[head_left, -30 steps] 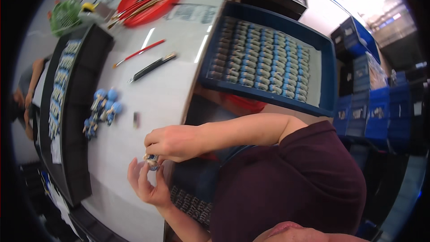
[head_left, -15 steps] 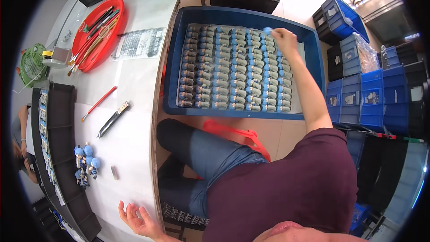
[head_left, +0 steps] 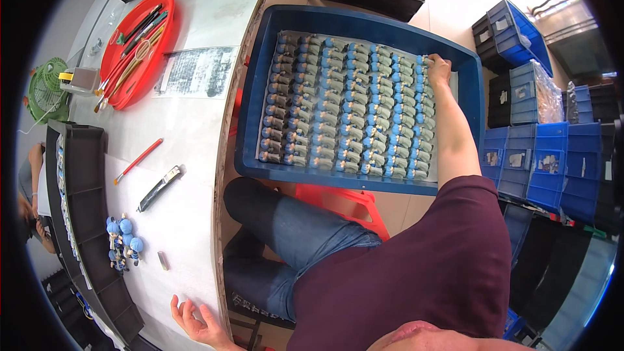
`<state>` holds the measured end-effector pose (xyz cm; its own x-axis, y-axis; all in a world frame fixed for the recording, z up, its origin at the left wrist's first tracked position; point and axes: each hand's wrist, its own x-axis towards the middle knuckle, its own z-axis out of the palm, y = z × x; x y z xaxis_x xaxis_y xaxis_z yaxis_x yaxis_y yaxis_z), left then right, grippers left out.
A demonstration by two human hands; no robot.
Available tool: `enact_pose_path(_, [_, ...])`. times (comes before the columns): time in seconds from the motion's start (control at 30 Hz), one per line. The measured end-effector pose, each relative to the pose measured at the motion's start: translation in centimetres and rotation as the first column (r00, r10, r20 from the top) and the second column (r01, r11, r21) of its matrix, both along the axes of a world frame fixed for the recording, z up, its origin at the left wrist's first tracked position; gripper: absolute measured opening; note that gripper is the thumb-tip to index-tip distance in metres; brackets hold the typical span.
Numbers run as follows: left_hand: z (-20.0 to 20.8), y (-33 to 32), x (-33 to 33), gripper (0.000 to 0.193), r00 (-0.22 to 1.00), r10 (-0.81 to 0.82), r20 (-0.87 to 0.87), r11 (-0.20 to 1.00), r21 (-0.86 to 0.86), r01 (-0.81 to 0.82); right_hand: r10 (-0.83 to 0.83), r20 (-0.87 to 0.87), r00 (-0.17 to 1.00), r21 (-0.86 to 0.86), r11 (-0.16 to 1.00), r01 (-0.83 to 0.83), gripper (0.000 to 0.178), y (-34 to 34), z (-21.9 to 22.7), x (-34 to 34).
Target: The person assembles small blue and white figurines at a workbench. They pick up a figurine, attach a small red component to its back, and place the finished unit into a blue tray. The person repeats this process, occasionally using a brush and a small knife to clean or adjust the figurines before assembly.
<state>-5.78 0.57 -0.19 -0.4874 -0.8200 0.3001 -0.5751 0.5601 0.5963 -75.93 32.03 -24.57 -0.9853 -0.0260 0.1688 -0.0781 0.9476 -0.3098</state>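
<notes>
While the left hand (head_left: pixel 198 326) hangs open over the near edge of the desk (head_left: pixel 188 140), the right hand (head_left: pixel 441 69) is out at the big blue tray (head_left: pixel 351 184). It's on a blue-headed figurine (head_left: pixel 425 60) at the far end of the right-most column. Fingers are bunched there and cover most of the body; from here I can't tell if they pinch it or just touch. Left fingers are spread, slightly curled, nothing in them.

Rest of the tray: packed columns of matching figurines (head_left: pixel 351 114), mostly blue heads with grey-green bodies, lying side by side.

On the desk, nearest the left hand: small grey block (head_left: pixel 163 260). Just beyond, a tight cluster of blue figurines (head_left: pixel 123 242), then a slim black tool (head_left: pixel 160 188) and a red-handled brush (head_left: pixel 139 160), lying apart. Farther up, a red plate (head_left: pixel 169 19) full of brushes (head_left: pixel 135 55), with a printed sheet (head_left: pixel 196 71) beside it. Black divided rack (head_left: pixel 88 185) runs along the left side. Red stool (head_left: pixel 372 214) under the tray's near side, stacked blue crates (head_left: pixel 548 159) off right. Co-worker's hands (head_left: pixel 43 237) past the rack.
</notes>
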Motion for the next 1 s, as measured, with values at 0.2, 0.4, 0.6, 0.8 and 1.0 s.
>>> enact_pose_path(0.2, [0.1,0.2,0.0,0.024,1.000,0.003,0.020,1.000,-0.025,-0.003,0.075,0.132,0.988,-0.074,0.995,-0.065,0.037,0.3,-0.7,-0.1])
enact_pose_path(0.4, [0.6,0.3,-0.2,0.024,0.999,0.023,0.045,0.999,-0.025,-0.022,0.123,0.199,0.972,0.058,0.989,-0.137,0.049,1.8,-0.3,-0.3])
enact_pose_path(0.6, [0.4,0.3,0.0,0.025,0.999,-0.005,0.032,1.000,-0.008,0.006,0.125,0.287,0.950,0.029,0.990,-0.139,0.050,1.6,0.6,0.3])
enact_pose_path(0.8, [0.3,0.1,-0.3,0.026,1.000,-0.014,0.000,0.999,-0.052,0.014,0.242,0.167,0.956,0.130,0.956,-0.264,0.053,2.3,-1.8,-1.6])
enact_pose_path(1.0, [1.0,-0.7,-1.1,0.027,0.999,0.036,0.007,0.998,-0.046,-0.036,0.394,-0.266,0.880,-0.191,0.873,-0.449,0.052,-4.0,4.2,3.8])
